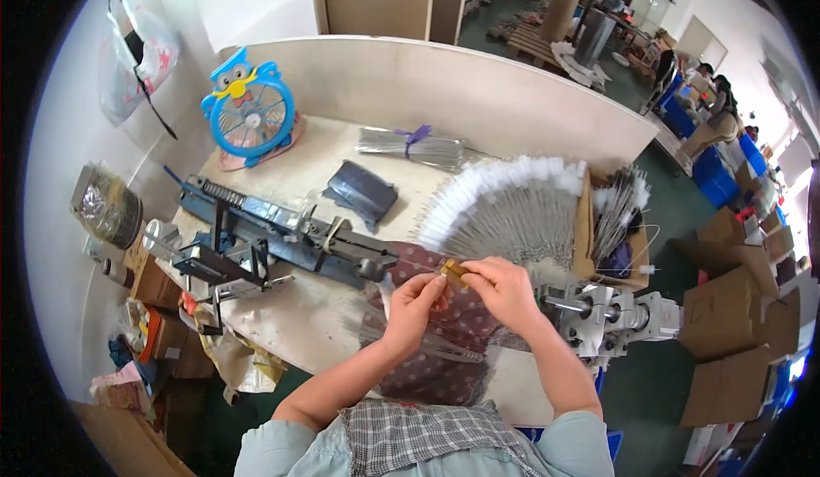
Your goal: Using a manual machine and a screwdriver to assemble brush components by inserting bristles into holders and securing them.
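Observation:
My right hand (502,287) pinches a small yellow-brown piece (453,272) between thumb and fingers. Close beside it, my left hand (415,308) is closed with thumb and fingertips together; what it grips, if anything, is too small to make out. Both hands are above a brown dotted cloth (431,379), on which several thin wires (448,347) lie. Beyond the hands, many wire-stemmed brushes with white tips (504,212) are spread in a fan. A black metal bench device (299,236) with a spring and rod stands left of my left hand.
A motor-like machine (619,313) sits right of my right forearm. An open cardboard box (585,238) holds more wire brushes. Farther back are a dark wrapped packet (361,193), a purple-tied wire bundle (410,146) and a blue fan (252,118). A low partition (478,76) borders the table.

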Demonstrator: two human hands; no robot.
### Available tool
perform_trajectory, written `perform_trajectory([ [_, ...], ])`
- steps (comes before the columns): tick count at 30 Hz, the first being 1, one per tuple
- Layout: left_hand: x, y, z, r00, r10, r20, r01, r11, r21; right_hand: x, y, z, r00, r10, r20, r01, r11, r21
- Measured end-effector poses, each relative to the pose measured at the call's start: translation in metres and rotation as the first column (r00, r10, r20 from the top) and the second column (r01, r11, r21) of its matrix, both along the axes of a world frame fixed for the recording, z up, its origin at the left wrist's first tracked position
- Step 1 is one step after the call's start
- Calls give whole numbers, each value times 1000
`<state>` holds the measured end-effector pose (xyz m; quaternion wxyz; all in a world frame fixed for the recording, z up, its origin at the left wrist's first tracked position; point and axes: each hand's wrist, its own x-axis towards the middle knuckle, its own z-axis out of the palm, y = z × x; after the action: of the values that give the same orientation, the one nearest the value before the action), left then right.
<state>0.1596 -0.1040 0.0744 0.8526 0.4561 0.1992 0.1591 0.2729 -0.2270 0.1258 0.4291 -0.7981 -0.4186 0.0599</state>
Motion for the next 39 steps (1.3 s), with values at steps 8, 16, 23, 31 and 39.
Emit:
perform_trajectory([
  [8, 13, -14, -7, 1000, 18, -7, -17, 995, 101, 5, -17, -3, 976, 157, 153, -173, 980, 99],
  [16, -5, 11, 11, 977, 186, -106, -191, 981, -32, 4, 36, 4, 859, 37, 510, -35, 999, -14],
  [23, -9, 17, 5, 985, 130, -116, -135, 990, -37, 0, 49, 11, 973, 142, 183, -110, 978, -177],
  [31, -6, 22, 12, 990, 29, -140, -45, 993, -109, -4, 53, 1, 996, 92, -19, -94, 979, -180],
  [39, -3, 12, 5, 950, 311, 39, -273, 880, -388, -38, 66, -13, 867, -123, 483, 118, 992, 41],
])
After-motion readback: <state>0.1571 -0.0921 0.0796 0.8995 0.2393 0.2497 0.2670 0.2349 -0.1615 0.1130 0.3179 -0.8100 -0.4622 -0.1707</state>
